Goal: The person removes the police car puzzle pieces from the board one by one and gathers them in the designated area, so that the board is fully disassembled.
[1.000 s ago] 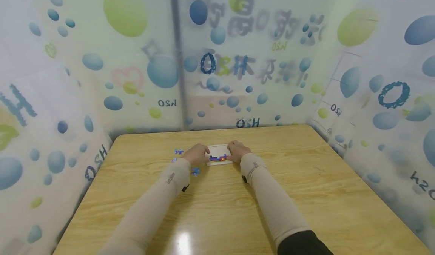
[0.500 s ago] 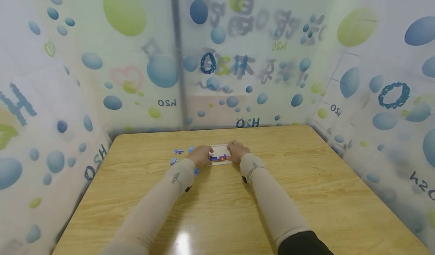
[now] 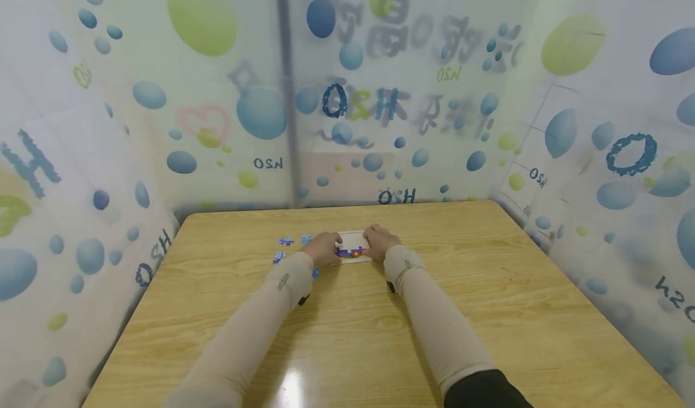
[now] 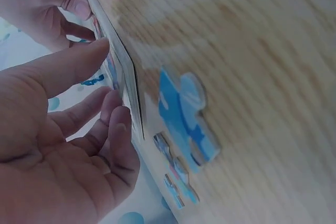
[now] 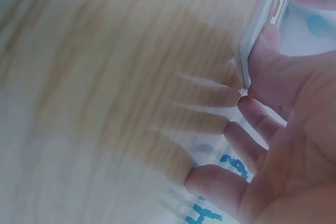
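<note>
A white-framed jigsaw tray [image 3: 352, 239] lies near the table's far side, a row of blue and red puzzle pieces [image 3: 349, 253] along its near side. My left hand [image 3: 322, 248] is at the tray's left end, thumb stretched over the edge and other fingers loosely bent in the left wrist view; no piece shows between them. My right hand [image 3: 381, 241] holds the opposite end, its thumb [image 5: 265, 45] against the tray edge and its other fingertips down on the table. A loose blue puzzle piece [image 4: 184, 114] lies beside the left hand, partly hidden by it in the head view.
More loose blue pieces lie left of the left hand: one piece [image 3: 286, 241] farther back, another piece [image 3: 306, 238] close to the hand, and a third piece [image 3: 279, 256] nearer. Behind the wooden table [image 3: 461, 287] hangs a patterned curtain [image 3: 260, 172].
My left hand has shifted slightly right, farther over the tray's left end, uncovering a loose piece behind it. The right hand stays at the tray's right end.
</note>
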The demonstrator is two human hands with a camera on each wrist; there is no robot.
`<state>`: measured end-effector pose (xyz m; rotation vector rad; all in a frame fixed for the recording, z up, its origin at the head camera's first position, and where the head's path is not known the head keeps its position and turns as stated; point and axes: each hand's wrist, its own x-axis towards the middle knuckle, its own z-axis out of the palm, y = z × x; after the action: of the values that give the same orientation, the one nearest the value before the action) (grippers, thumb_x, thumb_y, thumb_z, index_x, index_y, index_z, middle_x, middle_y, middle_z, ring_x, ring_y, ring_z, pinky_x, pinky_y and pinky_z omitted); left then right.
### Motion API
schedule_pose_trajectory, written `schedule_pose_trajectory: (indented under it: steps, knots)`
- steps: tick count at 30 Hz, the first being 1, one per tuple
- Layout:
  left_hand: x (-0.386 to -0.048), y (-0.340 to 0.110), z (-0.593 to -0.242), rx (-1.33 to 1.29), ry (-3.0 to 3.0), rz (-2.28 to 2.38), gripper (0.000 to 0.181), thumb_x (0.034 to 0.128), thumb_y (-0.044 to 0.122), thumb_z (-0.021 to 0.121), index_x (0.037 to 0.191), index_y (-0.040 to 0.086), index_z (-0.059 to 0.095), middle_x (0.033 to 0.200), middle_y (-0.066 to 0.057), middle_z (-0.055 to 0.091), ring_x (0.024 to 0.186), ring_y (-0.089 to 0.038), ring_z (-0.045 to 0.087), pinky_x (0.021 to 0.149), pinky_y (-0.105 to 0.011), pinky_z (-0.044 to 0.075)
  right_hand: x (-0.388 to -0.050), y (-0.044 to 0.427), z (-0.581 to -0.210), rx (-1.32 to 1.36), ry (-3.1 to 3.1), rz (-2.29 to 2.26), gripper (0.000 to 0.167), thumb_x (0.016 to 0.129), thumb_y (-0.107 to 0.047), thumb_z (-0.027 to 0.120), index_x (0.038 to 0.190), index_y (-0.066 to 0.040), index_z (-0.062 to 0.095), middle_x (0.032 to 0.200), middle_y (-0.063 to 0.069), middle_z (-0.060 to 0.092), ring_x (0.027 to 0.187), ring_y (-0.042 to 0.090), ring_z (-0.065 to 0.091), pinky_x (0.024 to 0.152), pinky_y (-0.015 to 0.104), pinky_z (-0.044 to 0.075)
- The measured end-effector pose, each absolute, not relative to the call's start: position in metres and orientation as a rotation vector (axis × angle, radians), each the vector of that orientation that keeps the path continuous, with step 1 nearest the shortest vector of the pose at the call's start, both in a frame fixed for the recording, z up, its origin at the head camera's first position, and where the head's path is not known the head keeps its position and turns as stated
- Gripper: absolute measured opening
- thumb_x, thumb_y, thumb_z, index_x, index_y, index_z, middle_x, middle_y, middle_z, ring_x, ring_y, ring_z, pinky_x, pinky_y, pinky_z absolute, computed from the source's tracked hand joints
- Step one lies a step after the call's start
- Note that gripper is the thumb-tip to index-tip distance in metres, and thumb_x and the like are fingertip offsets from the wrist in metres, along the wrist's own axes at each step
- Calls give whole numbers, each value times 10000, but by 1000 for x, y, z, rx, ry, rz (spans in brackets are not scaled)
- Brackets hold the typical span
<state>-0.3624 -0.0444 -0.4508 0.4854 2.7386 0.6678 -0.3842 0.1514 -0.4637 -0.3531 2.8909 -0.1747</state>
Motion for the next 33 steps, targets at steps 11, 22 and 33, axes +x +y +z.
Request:
schedule_pose_trajectory:
  steps: [11, 22, 33]
  knots:
    - [-363, -47, -448, 485, 2701, 822, 311, 906, 0, 703, 1207, 63, 660, 1153, -103, 649, 1052, -256, 614, 952, -420, 525, -385, 151, -465, -340, 2891, -190, 532, 1009, -349, 636, 1466, -121, 485, 1554, 80, 392, 1415, 297, 404, 1111, 503, 420]
    - [-370, -55, -454, 423, 2638, 1056, 232, 924, -56, 656, 1101, 66, 744, 992, -90, 692, 805, -190, 669, 722, -295, 579, -382, 150, -463, -333, 2895, -193, 532, 1008, -341, 639, 1462, -111, 488, 1543, 85, 404, 1407, 296, 408, 1108, 499, 423]
    - [-371, -54, -451, 369, 2619, 1069, 267, 910, -46, 631, 1129, 66, 737, 1013, -93, 694, 689, -161, 650, 620, -262, 565, -382, 151, -464, -338, 2885, -170, 551, 1025, -368, 604, 1497, -126, 456, 1575, 78, 370, 1428, 288, 388, 1119, 498, 413]
